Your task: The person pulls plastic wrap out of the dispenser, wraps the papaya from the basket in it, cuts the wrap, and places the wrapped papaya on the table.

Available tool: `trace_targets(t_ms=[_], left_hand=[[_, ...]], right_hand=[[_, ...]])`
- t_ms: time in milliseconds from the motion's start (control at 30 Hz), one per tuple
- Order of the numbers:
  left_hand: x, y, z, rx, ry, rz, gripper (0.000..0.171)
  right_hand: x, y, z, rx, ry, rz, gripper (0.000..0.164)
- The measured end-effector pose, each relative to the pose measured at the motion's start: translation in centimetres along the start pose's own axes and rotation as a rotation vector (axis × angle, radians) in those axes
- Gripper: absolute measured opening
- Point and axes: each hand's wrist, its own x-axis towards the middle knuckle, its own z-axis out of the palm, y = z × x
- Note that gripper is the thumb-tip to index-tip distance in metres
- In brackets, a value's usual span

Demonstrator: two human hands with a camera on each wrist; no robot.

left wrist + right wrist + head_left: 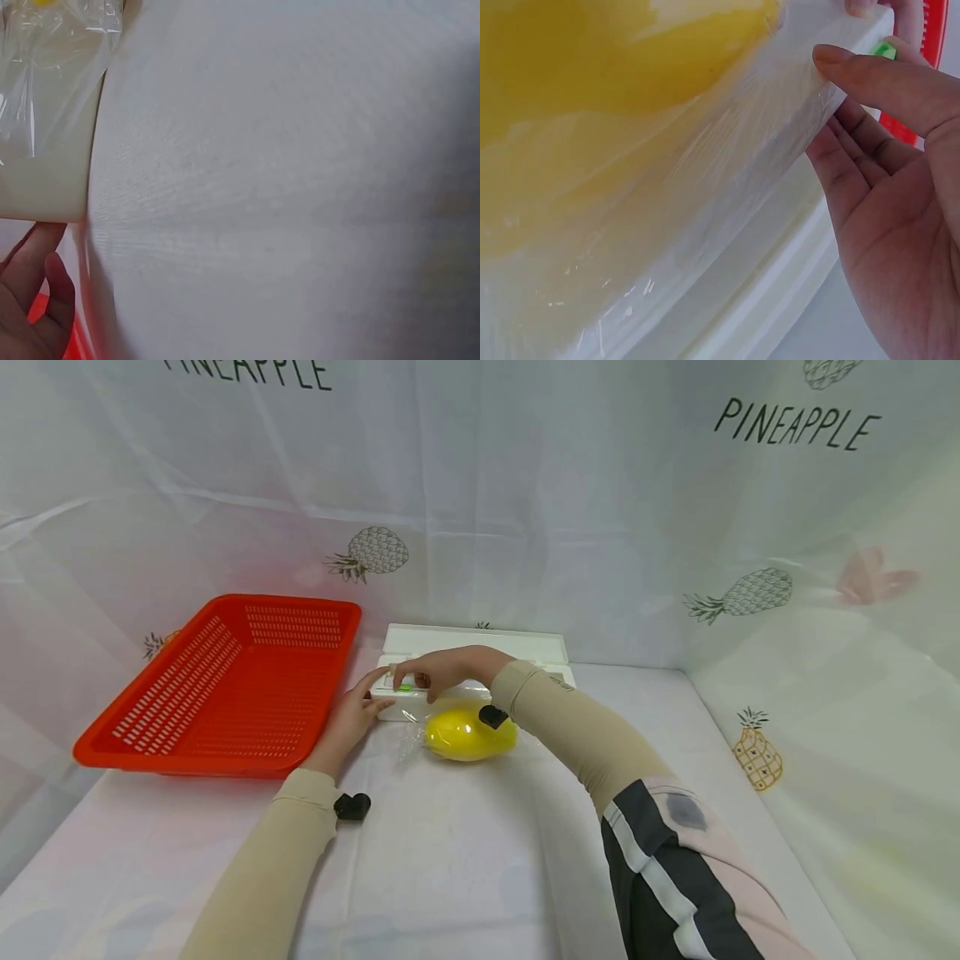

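A white cling film dispenser [474,643] lies lengthwise at the back of the table with its lid raised. My left hand [352,714] holds its left end, with thumb and forefinger at the corner. Near that end my right hand [457,667] pinches the clear cling film [682,202] along the dispenser's front edge, thumb on one side and fingers on the other. Beside these fingertips sits a small green slider [885,50]. A glossy yellow lemon-shaped object [468,737] lies before the dispenser, partly under loose film. The right forearm covers the dispenser's right part.
To the left stands a red slotted plastic basket [217,769], its rim close to my left hand. A white cloth with pineapple prints [525,468] hangs behind and at the right. White cloth [450,877] covers the table.
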Motion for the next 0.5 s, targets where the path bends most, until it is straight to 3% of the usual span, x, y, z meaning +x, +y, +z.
trace_targets(t_ms=[200, 500], left_hand=[[-0.13, 0.12, -0.03, -0.017, -0.007, -0.027, 0.064], [-0.15, 0.24, 0.12, 0.006, -0.008, -0.046, 0.064]], right_hand=[[0.25, 0.08, 0.00, -0.023, 0.022, 0.023, 0.047], [-0.40, 0.01, 0.10, -0.099, 0.055, 0.004, 0.054]])
